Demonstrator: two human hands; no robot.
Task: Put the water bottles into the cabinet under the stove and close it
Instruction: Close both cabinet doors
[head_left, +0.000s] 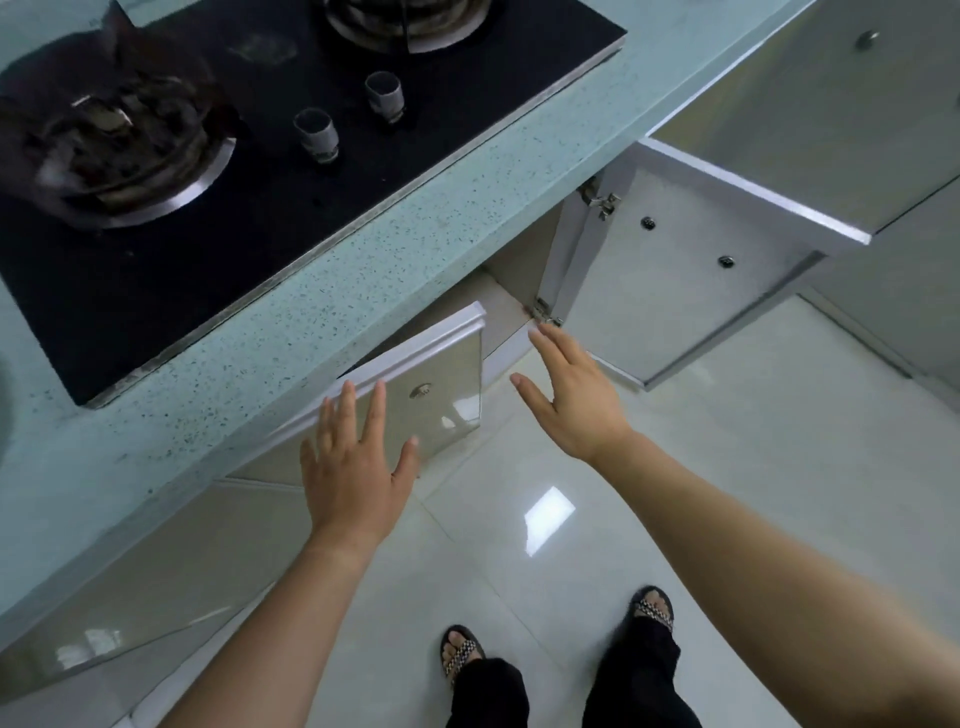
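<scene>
Two glossy doors hang open on the cabinet under the stove (260, 156): the left door (441, 384) is ajar, the right door (675, 291) swung wide. The left hand (353, 467) lies flat, fingers straight and spread, against the left door's face, its round metal knob (420, 391) just beyond the fingertips. The right hand (576, 395) is open too, fingers together, thumb apart, holding nothing, its tips near the right door's lower hinge (545, 314). No water bottles show; what little of the cabinet floor shows beyond the right hand is bare. Both doors look like stiff, light panels with slick mirror-like faces and pale metal-looking rims, so a flat push near the free edge should swing them. The speckled countertop (363, 270) overhangs them.
</scene>
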